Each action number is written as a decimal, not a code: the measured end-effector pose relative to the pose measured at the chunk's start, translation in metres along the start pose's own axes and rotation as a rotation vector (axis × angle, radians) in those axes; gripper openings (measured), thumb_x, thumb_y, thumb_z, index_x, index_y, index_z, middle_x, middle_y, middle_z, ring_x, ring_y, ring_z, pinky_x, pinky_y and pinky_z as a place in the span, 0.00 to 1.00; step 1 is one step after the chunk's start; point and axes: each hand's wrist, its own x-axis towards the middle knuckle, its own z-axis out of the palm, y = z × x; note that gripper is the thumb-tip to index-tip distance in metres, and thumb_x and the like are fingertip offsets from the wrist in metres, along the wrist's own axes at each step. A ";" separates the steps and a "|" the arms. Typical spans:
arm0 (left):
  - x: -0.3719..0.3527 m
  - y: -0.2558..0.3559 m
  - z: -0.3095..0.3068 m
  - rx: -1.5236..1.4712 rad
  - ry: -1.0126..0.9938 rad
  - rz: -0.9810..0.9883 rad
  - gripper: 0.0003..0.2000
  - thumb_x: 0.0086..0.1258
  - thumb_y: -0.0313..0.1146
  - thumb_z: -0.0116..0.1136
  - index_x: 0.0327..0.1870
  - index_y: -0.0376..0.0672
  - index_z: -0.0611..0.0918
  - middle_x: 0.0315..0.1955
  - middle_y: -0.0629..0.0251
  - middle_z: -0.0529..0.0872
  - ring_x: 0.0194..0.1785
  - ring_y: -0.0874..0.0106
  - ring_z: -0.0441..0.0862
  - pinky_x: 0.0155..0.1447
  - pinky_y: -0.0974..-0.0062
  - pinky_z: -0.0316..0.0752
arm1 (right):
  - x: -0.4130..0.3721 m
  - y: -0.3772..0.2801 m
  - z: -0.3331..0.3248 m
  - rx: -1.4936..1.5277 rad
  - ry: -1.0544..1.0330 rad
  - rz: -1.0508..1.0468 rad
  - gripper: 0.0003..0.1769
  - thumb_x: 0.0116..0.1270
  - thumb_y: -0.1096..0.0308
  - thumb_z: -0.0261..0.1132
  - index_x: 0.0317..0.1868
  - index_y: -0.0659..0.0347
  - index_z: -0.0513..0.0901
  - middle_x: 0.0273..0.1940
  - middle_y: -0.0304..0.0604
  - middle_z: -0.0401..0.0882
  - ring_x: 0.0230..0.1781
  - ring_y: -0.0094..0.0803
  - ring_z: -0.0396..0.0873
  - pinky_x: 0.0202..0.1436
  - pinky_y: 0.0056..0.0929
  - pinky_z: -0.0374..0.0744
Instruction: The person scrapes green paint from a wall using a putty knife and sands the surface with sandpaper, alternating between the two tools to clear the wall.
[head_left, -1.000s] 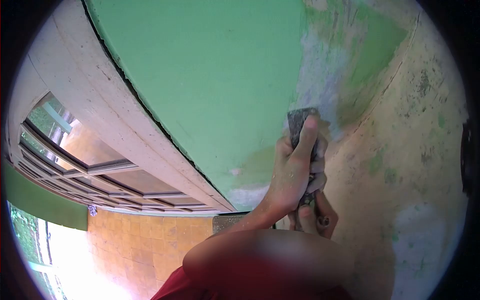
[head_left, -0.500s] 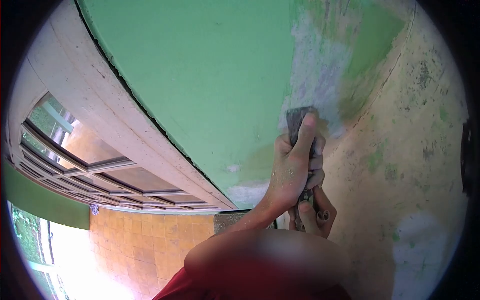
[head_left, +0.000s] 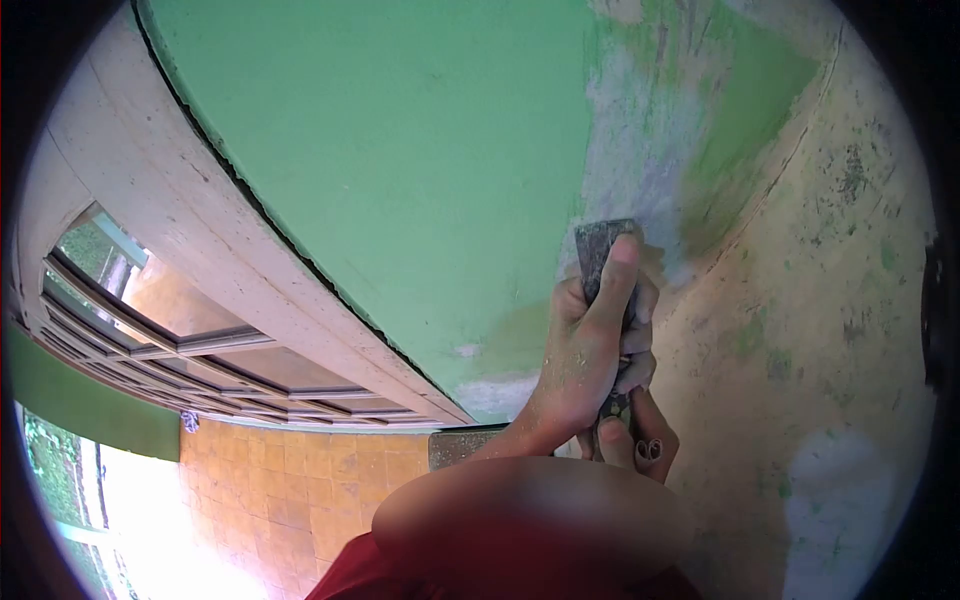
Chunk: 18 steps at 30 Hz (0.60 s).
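Observation:
A paint scraper with a flat, dusty dark blade lies against the painted wall, its edge at the border between the green paint and a bared whitish patch. My left hand is closed around it, thumb stretched along the blade and fingers wrapped round the far side. Pale flecks of dust cling to the back of this hand. Just below, my right hand grips the handle's lower end, largely behind the left wrist. A small curled piece shows at the right hand's fingers.
To the left runs a pale frame with glass panes. Orange floor tiles stretch below it, near a grey speckled block. On the right, the wall surface is beige, with worn green marks and a crack.
Both hands and the scraper have shifted slightly downward along the wall, with the grip unchanged. The curled piece at the right hand shows more clearly.

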 end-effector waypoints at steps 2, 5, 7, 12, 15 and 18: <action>-0.003 -0.002 0.000 -0.008 0.004 -0.024 0.23 0.80 0.54 0.49 0.27 0.46 0.69 0.14 0.76 0.62 0.10 0.82 0.57 0.14 0.80 0.53 | 0.000 -0.004 -0.001 -0.031 -0.030 -0.050 0.17 0.73 0.72 0.58 0.58 0.72 0.74 0.24 0.35 0.74 0.17 0.15 0.64 0.19 0.17 0.62; -0.003 -0.002 0.002 -0.027 -0.008 -0.008 0.24 0.80 0.55 0.48 0.26 0.46 0.69 0.14 0.75 0.62 0.10 0.82 0.56 0.14 0.79 0.53 | 0.002 0.004 -0.003 0.002 -0.054 -0.014 0.16 0.73 0.71 0.59 0.57 0.72 0.75 0.23 0.34 0.74 0.17 0.15 0.64 0.19 0.17 0.62; -0.003 0.001 0.003 -0.008 0.055 -0.002 0.24 0.79 0.56 0.48 0.26 0.46 0.69 0.14 0.75 0.61 0.10 0.81 0.56 0.14 0.79 0.53 | 0.005 0.001 -0.002 -0.007 -0.039 -0.028 0.16 0.72 0.71 0.59 0.56 0.72 0.76 0.23 0.35 0.74 0.17 0.14 0.65 0.19 0.18 0.62; -0.006 -0.002 -0.001 -0.024 0.030 -0.024 0.25 0.79 0.56 0.49 0.25 0.46 0.69 0.13 0.75 0.61 0.10 0.81 0.56 0.14 0.79 0.53 | -0.006 0.013 -0.005 -0.057 -0.006 -0.052 0.16 0.72 0.74 0.59 0.57 0.74 0.75 0.21 0.34 0.73 0.17 0.16 0.66 0.20 0.20 0.63; 0.001 0.010 0.003 0.009 0.018 -0.010 0.25 0.79 0.56 0.49 0.26 0.46 0.69 0.13 0.75 0.62 0.10 0.81 0.56 0.14 0.79 0.52 | 0.004 0.006 -0.001 -0.076 -0.020 -0.105 0.18 0.72 0.75 0.59 0.59 0.74 0.74 0.21 0.34 0.73 0.17 0.16 0.66 0.20 0.20 0.65; -0.004 0.014 0.009 0.005 0.005 -0.011 0.25 0.79 0.56 0.49 0.26 0.46 0.69 0.13 0.75 0.62 0.10 0.81 0.56 0.14 0.80 0.52 | 0.000 -0.002 0.001 -0.090 -0.042 -0.097 0.20 0.72 0.76 0.58 0.62 0.75 0.73 0.21 0.33 0.74 0.17 0.16 0.67 0.20 0.20 0.65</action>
